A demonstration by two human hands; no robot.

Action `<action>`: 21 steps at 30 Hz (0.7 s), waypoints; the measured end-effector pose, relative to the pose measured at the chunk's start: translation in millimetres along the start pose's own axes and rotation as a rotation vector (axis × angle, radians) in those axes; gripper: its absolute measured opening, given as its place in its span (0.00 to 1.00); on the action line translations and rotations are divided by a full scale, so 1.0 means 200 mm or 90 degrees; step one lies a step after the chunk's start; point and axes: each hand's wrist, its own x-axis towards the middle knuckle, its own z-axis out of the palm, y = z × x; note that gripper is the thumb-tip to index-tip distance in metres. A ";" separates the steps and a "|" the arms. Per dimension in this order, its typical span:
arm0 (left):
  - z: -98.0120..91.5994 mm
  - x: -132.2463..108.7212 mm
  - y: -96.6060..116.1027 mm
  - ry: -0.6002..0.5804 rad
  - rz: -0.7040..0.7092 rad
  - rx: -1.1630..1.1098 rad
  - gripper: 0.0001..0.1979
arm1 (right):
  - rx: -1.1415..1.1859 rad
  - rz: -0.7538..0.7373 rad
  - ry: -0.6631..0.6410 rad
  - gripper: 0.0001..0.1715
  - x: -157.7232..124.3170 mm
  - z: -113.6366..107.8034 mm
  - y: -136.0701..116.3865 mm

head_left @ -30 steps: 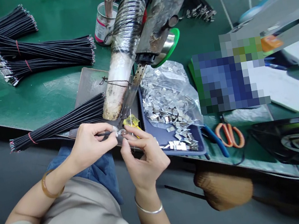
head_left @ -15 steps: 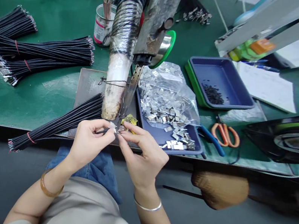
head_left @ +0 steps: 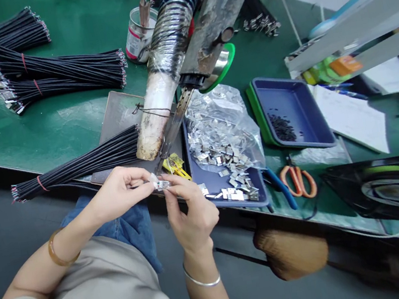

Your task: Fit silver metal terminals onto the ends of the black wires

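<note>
My left hand (head_left: 118, 192) pinches a thin black cable at its end, just in front of the bench edge. My right hand (head_left: 190, 212) pinches a small metal connector shell (head_left: 162, 184) and holds it against that cable end. Fingertips of both hands meet there. Right above them hangs the tip of a soldering tool (head_left: 171, 128) beside a white taped hose (head_left: 153, 114). A bundle of black cables (head_left: 83, 164) tied with a red band lies to the left on a metal plate (head_left: 119, 112). A blue tray (head_left: 224, 183) with a plastic bag of metal shells (head_left: 220, 133) sits to the right.
More tied cable bundles (head_left: 38, 77) lie at the back left on the green bench. A jar (head_left: 136, 32) stands behind the hose. A second blue tray (head_left: 293, 113) holds small dark bits. Orange-handled scissors (head_left: 298, 181), blue-handled pliers (head_left: 280, 189), papers and a black fan (head_left: 393, 188) lie to the right.
Both hands have drawn slightly toward me and down, away from the tool tip, still holding cable and shell together. The camera view shifted a little.
</note>
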 end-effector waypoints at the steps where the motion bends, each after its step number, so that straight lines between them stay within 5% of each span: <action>1: 0.00 -0.01 0.00 -0.015 -0.001 0.004 0.10 | 0.020 0.007 0.007 0.07 0.00 0.00 0.00; 5: 0.00 -0.05 0.02 -0.001 0.052 0.067 0.07 | 0.176 0.184 0.057 0.04 0.00 -0.01 -0.02; 10: -0.03 -0.09 0.02 -0.092 0.034 0.047 0.09 | 0.297 0.356 -0.016 0.07 0.00 -0.01 -0.02; 14: -0.05 -0.09 0.00 -0.099 -0.019 -0.066 0.11 | 0.072 0.221 0.091 0.01 -0.05 -0.04 -0.03; 18: -0.06 -0.08 -0.01 -0.104 -0.033 -0.096 0.11 | -0.039 0.032 -0.021 0.07 -0.03 -0.04 -0.07; 21: -0.05 -0.08 -0.02 -0.107 -0.033 -0.102 0.11 | -0.048 -0.024 -0.059 0.06 0.01 -0.03 -0.09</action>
